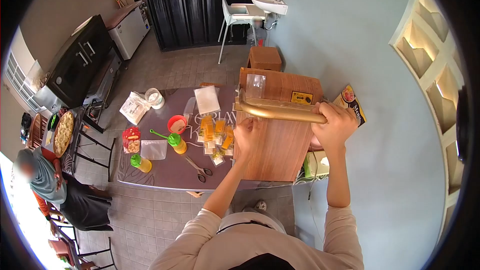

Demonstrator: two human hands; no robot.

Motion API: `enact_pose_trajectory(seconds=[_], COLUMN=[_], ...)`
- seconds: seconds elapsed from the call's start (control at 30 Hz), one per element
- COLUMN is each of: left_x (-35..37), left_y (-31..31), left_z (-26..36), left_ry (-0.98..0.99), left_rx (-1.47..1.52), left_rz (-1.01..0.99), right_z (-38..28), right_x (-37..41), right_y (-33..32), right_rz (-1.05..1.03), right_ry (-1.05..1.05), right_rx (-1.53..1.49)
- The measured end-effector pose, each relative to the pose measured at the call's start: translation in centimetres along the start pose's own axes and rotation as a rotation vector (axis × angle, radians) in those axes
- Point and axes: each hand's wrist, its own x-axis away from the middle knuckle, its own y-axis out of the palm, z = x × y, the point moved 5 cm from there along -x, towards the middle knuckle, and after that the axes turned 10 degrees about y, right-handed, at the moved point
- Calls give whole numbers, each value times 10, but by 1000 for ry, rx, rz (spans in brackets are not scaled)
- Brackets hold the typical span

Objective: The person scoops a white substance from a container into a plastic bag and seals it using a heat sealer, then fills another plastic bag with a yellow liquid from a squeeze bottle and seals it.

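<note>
A wooden box-like machine (272, 147) stands at the right end of the dark table, with a thick gold-coloured handle bar (280, 113) across its top. Wrapped round the right end of that bar is my right hand (334, 124). My left hand (247, 132) is at the machine's left edge, below the bar's left end; its fingers are bent together, and what they hold, if anything, is hidden. Just left of it lies a pile of small clear packets with orange and white contents (215, 135). Black-handled scissors (200, 170) lie near the table's front.
On the table (165, 172) are two green-capped bottles (177, 143), a red bowl (177, 124), a clear tub (155, 98) and plastic bags (207, 100). A menu card (350, 104) is by the wall. A person (65, 190) is at the far left, beside a large tray (63, 133).
</note>
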Motion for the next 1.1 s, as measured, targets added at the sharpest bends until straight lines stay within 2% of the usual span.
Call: enact_pose_trajectory(seconds=[0.07, 0.33, 0.4, 0.53, 0.6, 0.7, 0.77, 0.9, 1.1], left_x=[1, 6, 7, 9, 7, 1, 1, 0, 4], left_y=[0, 0, -2, -5, -7, -9, -4, -2, -3], left_z=[-1, -1, 0, 3, 5, -5, -28, -33, -22], left_ry=[64, 86, 74, 150, 188, 105, -201, -212, -54], left_rx=[-48, -111, -167, -246, -254, -130, 290, 424, 233], left_rz=[28, 55, 56, 58, 67, 45, 80, 81, 72], right_z=[0, 6, 2, 1, 3, 4, 4, 3, 2], right_x=[1, 6, 3, 4, 7, 8, 10, 10, 7], right_y=[0, 4, 1, -1, 0, 0, 1, -1, 0], right_rz=[1, -72, -1, 11, -57, -62, -59, -40, 5], right_ry=[-1, 29, -4, -1, 13, 21, 25, 26, 7], right_rx=[-6, 4, -28, -10, 31, 20, 21, 17, -10])
